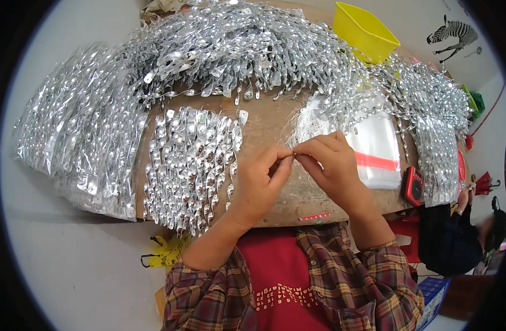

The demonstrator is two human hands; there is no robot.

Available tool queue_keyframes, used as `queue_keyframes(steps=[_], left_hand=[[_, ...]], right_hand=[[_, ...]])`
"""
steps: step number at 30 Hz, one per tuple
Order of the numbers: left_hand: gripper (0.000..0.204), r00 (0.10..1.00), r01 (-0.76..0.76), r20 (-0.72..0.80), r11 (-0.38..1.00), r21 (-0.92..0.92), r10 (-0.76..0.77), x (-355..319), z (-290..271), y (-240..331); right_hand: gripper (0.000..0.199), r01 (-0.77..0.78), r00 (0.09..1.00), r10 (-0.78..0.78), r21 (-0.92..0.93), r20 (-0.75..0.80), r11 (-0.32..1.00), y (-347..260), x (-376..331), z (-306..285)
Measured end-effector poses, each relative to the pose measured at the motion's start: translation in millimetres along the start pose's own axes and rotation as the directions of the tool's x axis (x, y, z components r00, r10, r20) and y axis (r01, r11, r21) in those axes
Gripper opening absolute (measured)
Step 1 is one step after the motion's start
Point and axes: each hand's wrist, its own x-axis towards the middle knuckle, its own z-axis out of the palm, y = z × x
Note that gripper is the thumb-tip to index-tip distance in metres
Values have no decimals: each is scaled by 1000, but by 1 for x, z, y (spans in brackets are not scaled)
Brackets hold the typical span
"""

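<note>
Along the near edge of the worktop point(280, 212) lies a short red strip with pale dots point(315, 217). Just left of the middle, a row of loose twisted silver strips point(192, 171) is spread side by side, its near ends overhanging the edge; no film covers it, so I judge this batch unfinished.

Right of it, the left hand point(262, 185) and right hand point(331, 171) meet above the worktop. On each, thumb and forefinger are pressed together at the tips, the two pinches touching or almost so. Something very small and thin seems caught between them, possibly a thread end, but it is too fine to tell. Neither hand touches the silver row.

To the right lie flat clear bags point(380, 174) with a red band, and a red device point(413, 186) stands beside them. White threads point(311, 121) lie loose beyond the hands, left of the bags.

At the far left, a large silver bundle point(87, 132) looks wrapped in clear film, as does a smaller bundle at the right point(440, 160); these seem done. Farthest, a great heap of silver strips point(225, 49) appears unwrapped, so much seems left. A yellow tub point(366, 33) stands at its right.
</note>
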Motion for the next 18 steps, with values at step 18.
queue_keyframes(steps=[18], left_hand=[[16,971,221,43,816,-534,-235,-7,0,-9]], right_hand=[[10,-445,834,422,886,355,134,5,-14,24]])
